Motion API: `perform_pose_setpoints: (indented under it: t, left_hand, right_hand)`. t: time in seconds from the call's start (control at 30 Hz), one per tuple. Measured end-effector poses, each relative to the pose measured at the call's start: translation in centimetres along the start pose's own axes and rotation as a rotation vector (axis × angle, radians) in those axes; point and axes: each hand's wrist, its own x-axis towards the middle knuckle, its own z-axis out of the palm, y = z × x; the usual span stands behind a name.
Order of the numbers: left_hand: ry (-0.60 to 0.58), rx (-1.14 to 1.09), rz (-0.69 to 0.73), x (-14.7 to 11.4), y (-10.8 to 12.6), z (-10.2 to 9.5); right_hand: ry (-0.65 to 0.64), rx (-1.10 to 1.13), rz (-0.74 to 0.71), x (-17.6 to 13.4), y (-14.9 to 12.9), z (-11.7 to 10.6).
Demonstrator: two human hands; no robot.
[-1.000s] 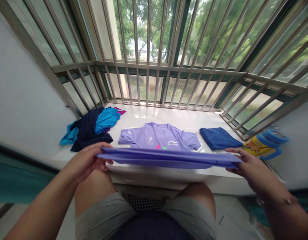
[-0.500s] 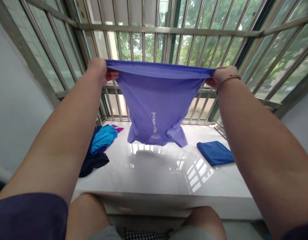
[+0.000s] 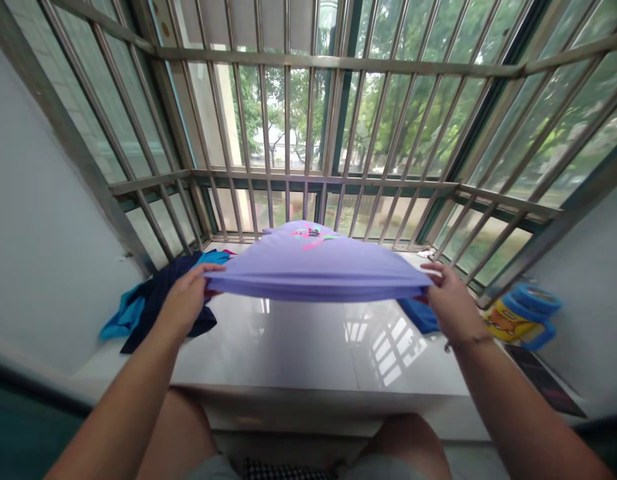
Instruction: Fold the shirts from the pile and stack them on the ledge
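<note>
A purple T-shirt [image 3: 318, 263] is stretched level between my hands, above the white marble sill. Its printed side, with pink and green marks, faces up, and its far part billows toward the window. My left hand [image 3: 191, 293] pinches the near left corner of the hem. At the near right corner, my right hand [image 3: 445, 300] grips the same edge, thumb and fingers closed on the cloth. Below and behind the right corner lies a folded blue garment [image 3: 419, 316], partly hidden by the shirt and hand.
Rumpled dark navy and bright blue clothes [image 3: 161, 293] lie at the left. On the right stand a yellow and blue mug-like container [image 3: 521, 317] with a handle and, beside it, a flat dark device [image 3: 545, 380]. Metal bars [image 3: 333, 179] enclose the window behind the sill [image 3: 298, 360].
Both my hands have come down and nearer with the shirt. It hung upright before; now it spreads nearly flat, with the coloured print showing.
</note>
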Motion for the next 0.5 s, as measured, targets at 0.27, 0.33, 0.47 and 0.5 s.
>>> perform_pose_setpoints:
  t: [0.27, 0.33, 0.47, 0.5]
  left_hand:
    - [-0.328, 0.455, -0.108, -10.7, -15.5, 0.7]
    - [-0.336, 0.483, -0.081, -12.3, -17.0, 0.5]
    - [-0.338, 0.471, -0.04, -14.8, -18.7, -0.5]
    - [-0.353, 0.473, -0.049, -15.3, -18.9, -0.8]
  right_hand:
    - [-0.147, -0.458, 0.112, -10.7, 17.5, -0.8]
    - [-0.189, -0.508, 0.109, -12.9, 18.7, -1.0]
    - [-0.259, -0.538, 0.127, -15.8, 20.1, -2.4]
    - [-0.272, -0.547, 0.132, -16.3, 20.4, -2.8]
